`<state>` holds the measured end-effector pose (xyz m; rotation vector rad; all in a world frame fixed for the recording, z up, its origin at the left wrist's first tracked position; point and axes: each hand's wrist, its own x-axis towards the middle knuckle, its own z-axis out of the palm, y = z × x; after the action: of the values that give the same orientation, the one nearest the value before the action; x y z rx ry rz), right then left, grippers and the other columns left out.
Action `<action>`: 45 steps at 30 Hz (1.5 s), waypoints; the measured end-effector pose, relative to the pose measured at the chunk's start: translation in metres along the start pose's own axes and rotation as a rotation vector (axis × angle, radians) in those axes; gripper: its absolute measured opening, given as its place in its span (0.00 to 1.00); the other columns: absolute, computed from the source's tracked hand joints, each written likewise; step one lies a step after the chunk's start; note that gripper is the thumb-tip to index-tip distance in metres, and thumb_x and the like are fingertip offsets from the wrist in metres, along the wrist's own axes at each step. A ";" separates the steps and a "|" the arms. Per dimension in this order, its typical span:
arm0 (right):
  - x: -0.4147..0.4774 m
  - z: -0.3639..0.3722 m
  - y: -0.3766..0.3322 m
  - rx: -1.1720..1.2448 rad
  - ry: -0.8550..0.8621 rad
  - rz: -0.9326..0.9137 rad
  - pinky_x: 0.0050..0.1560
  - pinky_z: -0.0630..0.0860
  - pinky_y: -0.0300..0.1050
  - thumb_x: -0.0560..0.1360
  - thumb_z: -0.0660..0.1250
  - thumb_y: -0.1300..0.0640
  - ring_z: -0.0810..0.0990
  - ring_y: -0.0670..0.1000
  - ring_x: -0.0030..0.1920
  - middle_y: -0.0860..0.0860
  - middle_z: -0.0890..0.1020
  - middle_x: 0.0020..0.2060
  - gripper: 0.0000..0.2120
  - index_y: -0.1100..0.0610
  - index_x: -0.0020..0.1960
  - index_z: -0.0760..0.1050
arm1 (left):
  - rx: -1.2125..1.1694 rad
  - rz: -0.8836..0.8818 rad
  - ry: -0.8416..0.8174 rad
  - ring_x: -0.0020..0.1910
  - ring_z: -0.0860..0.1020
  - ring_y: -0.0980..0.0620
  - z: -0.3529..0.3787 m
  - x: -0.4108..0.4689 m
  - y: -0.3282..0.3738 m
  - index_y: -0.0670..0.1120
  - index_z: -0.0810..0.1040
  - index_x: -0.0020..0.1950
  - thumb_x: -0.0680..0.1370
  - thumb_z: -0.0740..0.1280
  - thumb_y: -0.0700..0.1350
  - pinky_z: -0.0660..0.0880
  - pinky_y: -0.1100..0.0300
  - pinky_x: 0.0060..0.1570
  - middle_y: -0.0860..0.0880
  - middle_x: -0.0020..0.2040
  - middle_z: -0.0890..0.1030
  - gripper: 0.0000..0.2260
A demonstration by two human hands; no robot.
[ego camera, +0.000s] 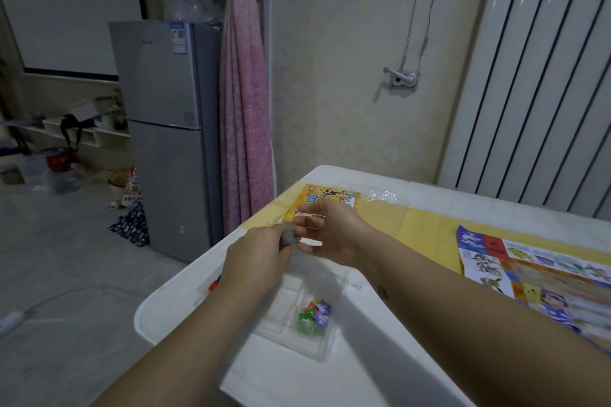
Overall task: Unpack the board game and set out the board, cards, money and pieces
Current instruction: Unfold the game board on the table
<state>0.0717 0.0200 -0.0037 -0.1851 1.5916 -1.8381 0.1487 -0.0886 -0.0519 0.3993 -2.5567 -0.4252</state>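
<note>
Head view, largest item first.

Table point(363, 357): white, rounded corner, with a yellow cloth point(426, 225) across its far part.

Board point(535, 274): unfolded and flat at the right of the table, partly on the cloth. It has a blue border, red and orange squares, and cartoon figures in its printed panels.

Box point(317, 200): yellow-orange with bright cartoon print, lying flat at the far left corner of the table, partly hidden behind the hands. Crumpled clear wrap point(386, 196) lies just to its right.

Tray point(291, 337): clear moulded plastic with several compartments, on the bare white surface below the forearms.

Left hand point(254, 261): above the tray, fingers curled round a small grey lump point(288, 239).

Right hand point(334, 231): in front of the box, fingers curled with their tips at the lump. Blur hides whether they pinch it.

Tokens point(314, 315): a green, purple and orange heap in one tray compartment, two of them marked "2".

Red and blue bits point(214, 283): at the left table edge, beside the left wrist, too small to tell apart.
</note>
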 end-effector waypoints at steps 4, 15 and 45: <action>-0.018 -0.017 -0.008 -0.021 0.026 -0.022 0.41 0.75 0.45 0.78 0.60 0.57 0.74 0.50 0.33 0.52 0.75 0.33 0.08 0.57 0.41 0.72 | -0.177 0.113 0.191 0.43 0.79 0.47 -0.016 -0.001 0.011 0.52 0.80 0.49 0.75 0.66 0.48 0.73 0.54 0.39 0.51 0.42 0.82 0.05; -0.121 -0.073 -0.033 -0.105 -0.205 -0.003 0.43 0.73 0.43 0.79 0.58 0.52 0.77 0.50 0.36 0.52 0.79 0.34 0.11 0.55 0.44 0.76 | -0.022 0.951 0.567 0.45 0.78 0.44 -0.037 -0.019 0.088 0.44 0.82 0.54 0.75 0.68 0.37 0.76 0.51 0.47 0.45 0.46 0.80 0.10; -0.328 -0.304 0.021 -0.991 0.596 -0.596 0.71 0.62 0.48 0.73 0.69 0.50 0.61 0.48 0.71 0.46 0.64 0.65 0.32 0.49 0.74 0.60 | -1.765 -0.307 -0.986 0.49 0.81 0.47 0.046 -0.146 0.386 0.40 0.74 0.63 0.83 0.55 0.44 0.78 0.54 0.49 0.40 0.56 0.81 0.14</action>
<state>0.1681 0.4569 0.0094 -0.6469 3.0427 -1.3531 0.1688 0.3242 -0.0101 -0.1980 -1.6292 -3.0623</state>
